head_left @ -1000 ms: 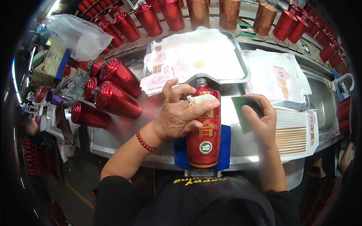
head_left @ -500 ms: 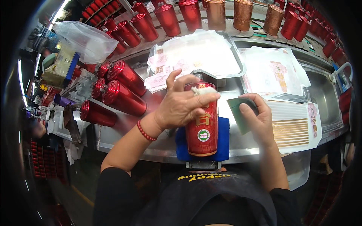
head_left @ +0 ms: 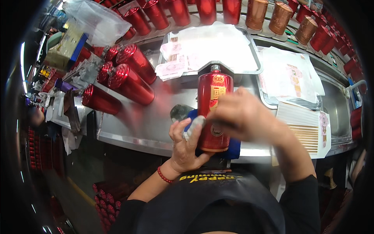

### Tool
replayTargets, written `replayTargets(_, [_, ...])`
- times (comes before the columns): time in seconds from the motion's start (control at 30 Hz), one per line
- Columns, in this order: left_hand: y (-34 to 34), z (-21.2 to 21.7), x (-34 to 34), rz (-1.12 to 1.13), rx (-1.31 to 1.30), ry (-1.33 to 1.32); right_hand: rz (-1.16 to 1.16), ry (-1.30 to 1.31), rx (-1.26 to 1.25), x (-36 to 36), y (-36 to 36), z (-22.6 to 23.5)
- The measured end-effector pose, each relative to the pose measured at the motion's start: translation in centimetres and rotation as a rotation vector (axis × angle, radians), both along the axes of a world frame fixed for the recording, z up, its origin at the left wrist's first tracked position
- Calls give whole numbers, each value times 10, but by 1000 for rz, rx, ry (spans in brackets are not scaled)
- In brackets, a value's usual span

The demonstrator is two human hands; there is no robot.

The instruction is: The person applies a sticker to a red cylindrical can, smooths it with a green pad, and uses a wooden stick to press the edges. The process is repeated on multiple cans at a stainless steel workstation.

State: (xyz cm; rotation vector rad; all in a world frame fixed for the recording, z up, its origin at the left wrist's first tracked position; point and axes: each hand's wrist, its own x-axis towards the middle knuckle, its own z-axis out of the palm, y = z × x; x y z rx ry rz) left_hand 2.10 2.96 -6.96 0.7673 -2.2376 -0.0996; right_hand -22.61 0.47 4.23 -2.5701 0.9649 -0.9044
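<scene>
A red bottle (head_left: 212, 84) with gold lettering stands out before me, resting over a blue cloth pad (head_left: 234, 150) at the table's front edge. My left hand (head_left: 184, 150) grips its lower left side, the thumb against the base; one finger wears a whitish wrap (head_left: 195, 128). Across the bottle's middle and right side lies my right hand (head_left: 247, 117), smeared by motion. Its curled fingers press the scraper's dark edge (head_left: 226, 124) onto the bottle; the rest of the scraper is hidden. A dark rounded pad (head_left: 183, 112) sits left of the bottle.
Several red bottles (head_left: 132, 84) lie tilted at the left. Behind, a metal tray (head_left: 259, 62) holds white label sheets (head_left: 218, 45); more printed sheets (head_left: 290, 74) and a gold-striped sheet (head_left: 302, 128) are at right. A sink (head_left: 337, 105) is farther right. Red and copper bottles line a conveyor (head_left: 241, 29).
My left hand has dropped from the bottle's upper front to its lower left side. My right hand has moved left onto the bottle with the green scraper. The view has shifted slightly.
</scene>
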Motion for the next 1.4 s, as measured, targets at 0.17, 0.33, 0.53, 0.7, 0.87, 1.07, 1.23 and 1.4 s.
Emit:
replayTargets(0.17, [-7, -1, -3, 59, 89, 48, -355, 136, -430, 6, -31, -9])
replayTargets(0.33, [-6, -11, 0, 79, 147, -5, 155, -141, 224, 6, 8, -15])
replayTargets(0.53, [-27, 4, 9, -75, 47, -67, -153, -262, -115, 3, 38, -47])
replayTargets(0.7, [-92, 66, -20, -320, -83, -327, -507, -829, 346, -7, 56, -75])
replayTargets(0.87, [-110, 66, -38, -427, -136, -339, -581, -924, 337, -14, 64, -85])
replayTargets(1.07, [-99, 70, -36, -439, -263, -367, -595, -1012, 386, -19, 71, -86])
replayTargets(1.23, [-83, 69, -29, -439, -296, -399, -566, -947, 397, -20, 75, -90])
replayTargets(1.4, [-64, 63, -28, -479, -244, -394, -584, -846, 382, -23, 81, -91])
